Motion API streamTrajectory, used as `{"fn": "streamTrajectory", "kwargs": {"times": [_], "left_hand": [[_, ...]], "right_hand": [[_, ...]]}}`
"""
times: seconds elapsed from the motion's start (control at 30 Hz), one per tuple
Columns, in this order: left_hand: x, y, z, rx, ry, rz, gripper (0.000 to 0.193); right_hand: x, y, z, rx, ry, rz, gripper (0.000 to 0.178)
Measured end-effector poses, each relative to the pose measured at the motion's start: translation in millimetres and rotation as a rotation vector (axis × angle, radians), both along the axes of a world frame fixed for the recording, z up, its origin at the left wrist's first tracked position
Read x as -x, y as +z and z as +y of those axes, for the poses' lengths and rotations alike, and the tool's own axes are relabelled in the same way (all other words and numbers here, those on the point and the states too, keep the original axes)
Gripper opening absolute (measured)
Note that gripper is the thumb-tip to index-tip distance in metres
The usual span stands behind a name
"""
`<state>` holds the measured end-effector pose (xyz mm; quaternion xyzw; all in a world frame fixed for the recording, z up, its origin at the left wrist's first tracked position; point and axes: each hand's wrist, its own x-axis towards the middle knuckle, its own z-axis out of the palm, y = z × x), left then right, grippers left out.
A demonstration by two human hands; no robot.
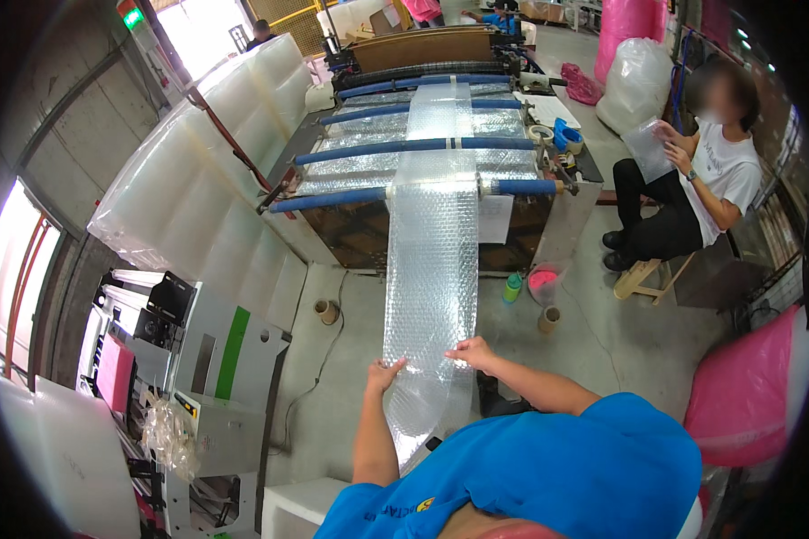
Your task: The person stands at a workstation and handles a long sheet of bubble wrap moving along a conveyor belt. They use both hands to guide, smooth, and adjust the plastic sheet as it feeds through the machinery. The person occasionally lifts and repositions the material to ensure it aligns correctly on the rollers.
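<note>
A long strip of clear bubble wrap [433, 260] runs over the blue rollers of a machine and hangs down toward me. My left hand [386, 374] pinches its left edge. The right edge is gripped between the thumb and fingers of my right hand [473, 353], a little farther from me. Below my hands the strip sags and folds in a shiny curve near my blue shirt, which hides part of it.
Ahead stands the roller machine with its front blue roller [521, 187]. A seated person [719, 171] holds a clear bag on the right. A green bottle [512, 287] and a cardboard tube [327, 312] stand on the floor. A white machine [229, 359] is at left.
</note>
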<state>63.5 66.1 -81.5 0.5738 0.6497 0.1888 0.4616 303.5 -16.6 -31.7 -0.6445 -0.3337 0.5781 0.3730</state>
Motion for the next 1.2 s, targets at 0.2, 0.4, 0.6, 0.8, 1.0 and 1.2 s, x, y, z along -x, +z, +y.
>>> {"fn": "streamTrajectory", "kwargs": {"times": [0.2,0.4,0.6,0.8,1.0,1.2], "left_hand": [[-0.3,44.1,-29.1,-0.499,0.241,0.037,0.037],[1.7,78.9,-27.7,-0.433,0.323,0.224,0.027],[-2.4,88.1,-30.4,-0.441,0.340,0.267,0.027],[-1.8,67.1,-18.0,-0.309,0.270,0.345,0.031],[-2.0,8.9,-5.4,-0.191,0.215,0.325,0.038],[-8.4,-57.1,9.6,-0.044,0.215,0.199,0.040]], "right_hand": [[18.1,19.5,-7.9,-0.161,-0.069,0.043,0.023],[30.3,41.4,-12.2,-0.225,-0.138,0.097,0.019],[29.8,33.8,-13.8,-0.233,-0.198,0.144,0.019],[28.9,20.6,-9.0,-0.145,-0.212,0.041,0.023],[17.7,-9.1,-4.4,-0.094,-0.175,-0.143,0.029],[-3.4,-49.1,7.6,-0.040,-0.053,-0.288,0.028]]}}
